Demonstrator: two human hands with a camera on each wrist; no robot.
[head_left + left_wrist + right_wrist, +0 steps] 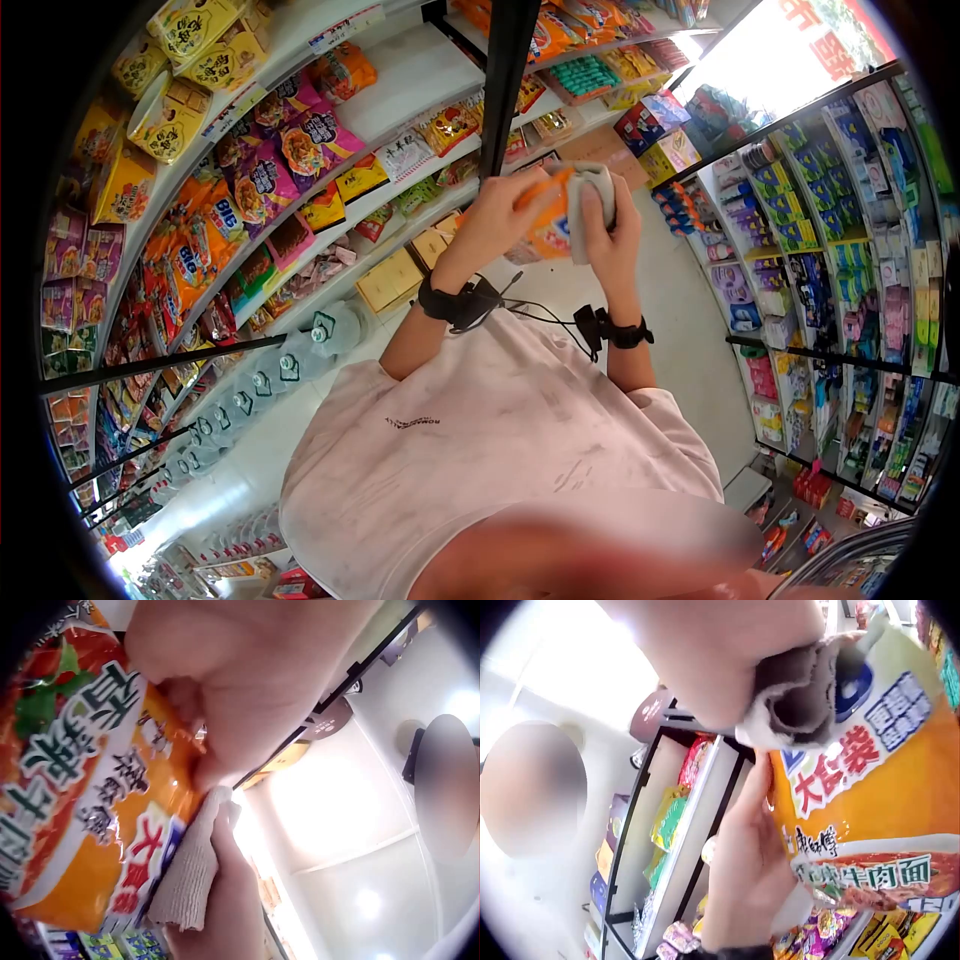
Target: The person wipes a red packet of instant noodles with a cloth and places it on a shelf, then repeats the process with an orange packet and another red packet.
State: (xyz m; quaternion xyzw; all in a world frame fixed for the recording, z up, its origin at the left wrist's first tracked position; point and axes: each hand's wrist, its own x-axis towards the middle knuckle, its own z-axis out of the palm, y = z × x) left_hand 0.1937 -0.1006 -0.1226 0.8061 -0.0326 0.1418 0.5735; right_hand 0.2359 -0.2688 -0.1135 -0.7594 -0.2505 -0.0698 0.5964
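In the head view my left hand (pixel 495 220) grips an orange instant-noodle packet (pixel 550 228) held up in front of the shelves. My right hand (pixel 612 240) holds a grey cloth (pixel 592 198) against the packet's right side. The left wrist view shows the left hand (pixel 247 682) clutching the packet (pixel 82 787) at its edge, with the cloth (pixel 191 877) pressed on from below by the right hand (pixel 225 919). In the right wrist view the right hand (pixel 720 652) bunches the cloth (pixel 799 697) over the packet's top (pixel 877 817), and the left hand (pixel 750 877) is behind it.
Shelves of snack packets (pixel 250 170) run along the left, with a row of large water bottles (pixel 280 370) on the floor. Another shelf unit of small boxed goods (pixel 830 230) lines the right. A black upright post (pixel 505 80) stands just beyond the hands. Pale aisle floor (pixel 690 330) lies between.
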